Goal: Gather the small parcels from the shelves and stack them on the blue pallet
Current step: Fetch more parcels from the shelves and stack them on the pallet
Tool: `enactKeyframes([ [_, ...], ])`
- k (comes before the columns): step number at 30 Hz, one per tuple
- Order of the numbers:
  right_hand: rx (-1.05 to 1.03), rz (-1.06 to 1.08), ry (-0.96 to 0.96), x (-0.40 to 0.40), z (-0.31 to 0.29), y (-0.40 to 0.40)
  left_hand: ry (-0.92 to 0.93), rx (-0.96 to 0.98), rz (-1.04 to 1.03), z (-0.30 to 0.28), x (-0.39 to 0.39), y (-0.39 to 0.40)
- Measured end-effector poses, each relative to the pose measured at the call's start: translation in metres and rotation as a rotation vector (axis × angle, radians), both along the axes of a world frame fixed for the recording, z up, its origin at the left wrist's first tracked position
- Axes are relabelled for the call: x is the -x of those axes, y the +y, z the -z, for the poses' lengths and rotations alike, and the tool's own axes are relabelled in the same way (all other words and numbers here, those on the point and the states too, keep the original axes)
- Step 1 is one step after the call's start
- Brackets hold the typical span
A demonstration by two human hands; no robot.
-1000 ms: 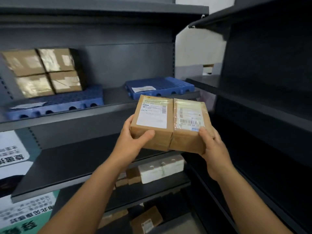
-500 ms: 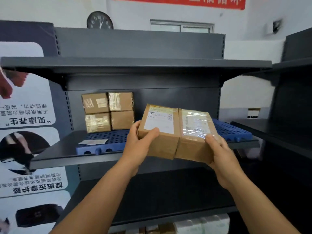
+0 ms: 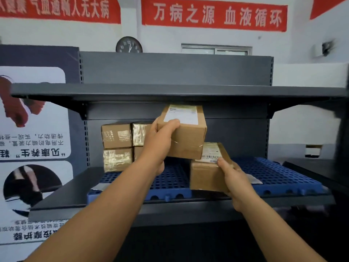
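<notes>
My left hand (image 3: 160,140) grips a brown cardboard parcel with a white label (image 3: 186,136), raised just under the upper shelf. My right hand (image 3: 233,178) holds a second taped brown parcel (image 3: 206,173), lower and to the right, its base at the blue perforated pallet (image 3: 273,176) on the middle shelf. A stack of several taped brown parcels (image 3: 118,146) stands on the pallet's left rear, partly hidden behind my left hand.
The dark grey upper shelf (image 3: 170,93) hangs close above the raised parcel. A white slip (image 3: 253,179) lies on the pallet at the right. A second dark shelf unit (image 3: 321,167) stands to the right; a printed poster (image 3: 32,148) covers the left.
My view rose from the lower shelves to the pallet shelf. The two parcels, held side by side before, have split: the left one went up, the right one down onto the pallet.
</notes>
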State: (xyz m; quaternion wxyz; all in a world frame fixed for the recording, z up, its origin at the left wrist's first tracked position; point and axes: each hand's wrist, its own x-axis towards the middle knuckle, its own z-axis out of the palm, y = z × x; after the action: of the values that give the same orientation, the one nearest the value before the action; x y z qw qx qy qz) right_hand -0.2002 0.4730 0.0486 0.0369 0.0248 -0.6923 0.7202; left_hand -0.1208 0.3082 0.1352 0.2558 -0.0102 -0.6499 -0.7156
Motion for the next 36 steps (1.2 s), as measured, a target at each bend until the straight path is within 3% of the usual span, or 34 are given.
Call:
enactKeyframes([
  [10, -0.113, -0.201, -0.088, 0.071, 0.002, -0.043, -0.150, -0.075, -0.114, -0.003, 0.077, 0.004],
  [15, 0.078, -0.291, -0.184, 0.079, 0.004, -0.046, -0.245, -0.041, -0.160, 0.011, 0.101, -0.002],
  [23, -0.030, -0.412, 0.175, 0.086, 0.001, -0.053, -0.230, 0.159, -0.159, 0.027, 0.111, -0.012],
  [29, -0.057, -0.347, 0.189, 0.102, -0.001, -0.076, -0.225, 0.265, -0.484, 0.038, 0.100, -0.056],
  [36, -0.088, -0.275, 0.175, 0.122, -0.006, -0.097, -0.454, 0.346, -0.636, 0.058, 0.083, -0.140],
])
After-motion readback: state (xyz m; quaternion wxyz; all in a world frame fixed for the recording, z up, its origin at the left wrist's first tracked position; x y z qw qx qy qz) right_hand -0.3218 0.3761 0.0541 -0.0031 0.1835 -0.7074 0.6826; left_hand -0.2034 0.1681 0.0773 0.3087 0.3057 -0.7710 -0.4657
